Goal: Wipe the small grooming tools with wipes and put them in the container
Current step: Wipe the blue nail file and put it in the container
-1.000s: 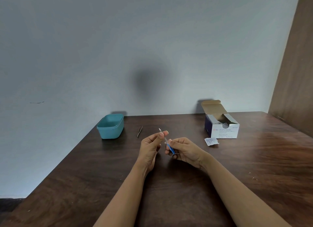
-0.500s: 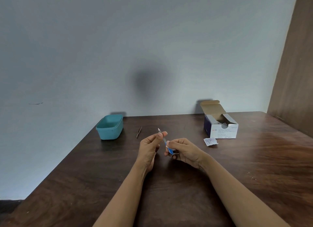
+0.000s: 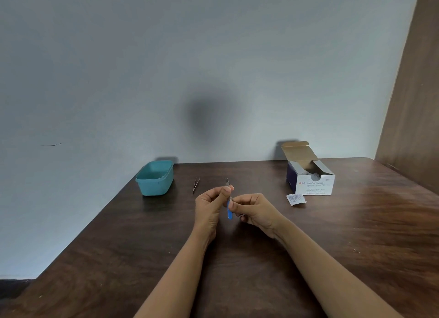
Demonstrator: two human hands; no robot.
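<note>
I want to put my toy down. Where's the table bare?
Bare table: the near right, this side of the swab box; the near left, this side of the teal container. Crowded: tweezers, left hand and right hand gripping the blue tool.

A bare indoor room, home or office unclear.
A dark wood table [image 3: 356, 234] is filling the lower frame, butting against a plain pale wall [image 3: 166, 56]; a brown wood panel [image 3: 413, 104] is running down the right edge, and an open swab box [image 3: 313, 186] is sitting at centre right.
</note>
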